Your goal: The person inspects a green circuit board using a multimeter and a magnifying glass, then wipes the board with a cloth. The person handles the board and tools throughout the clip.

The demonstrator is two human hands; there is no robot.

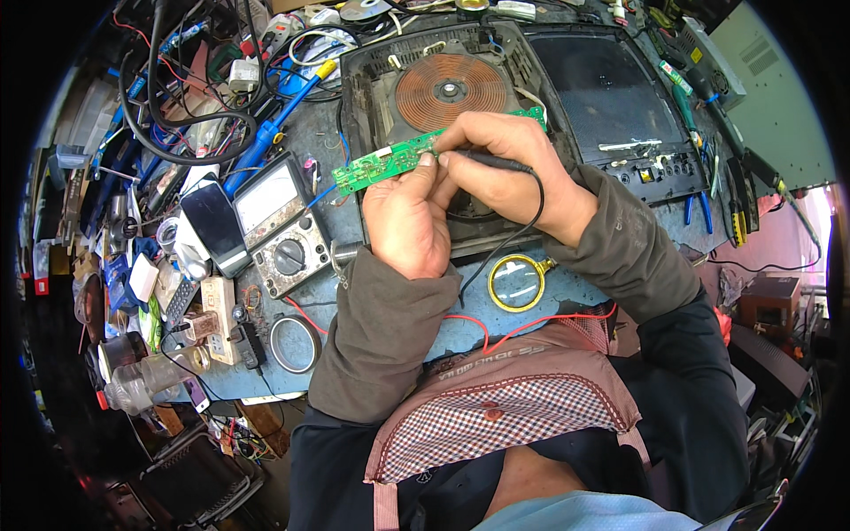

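Head view: the left hand (409, 221) gripped a green circuit board (398, 159) by its near edge, fingers closed on it, and held it raised over the front of an opened induction cooker (372, 80), just below the copper coil (450, 91). The right hand (509, 168) was closed around a black probe (491, 160), its tip meeting the board beside the left thumb and its black lead (518, 232) trailing down toward a magnifier (516, 282) on the bench (496, 319). Left of the hands lay a multimeter (279, 226) and a phone (215, 227), well apart from the board, with a red wire (513, 332) running along the bench edge and a glass panel (606, 93) lying right of the coil.
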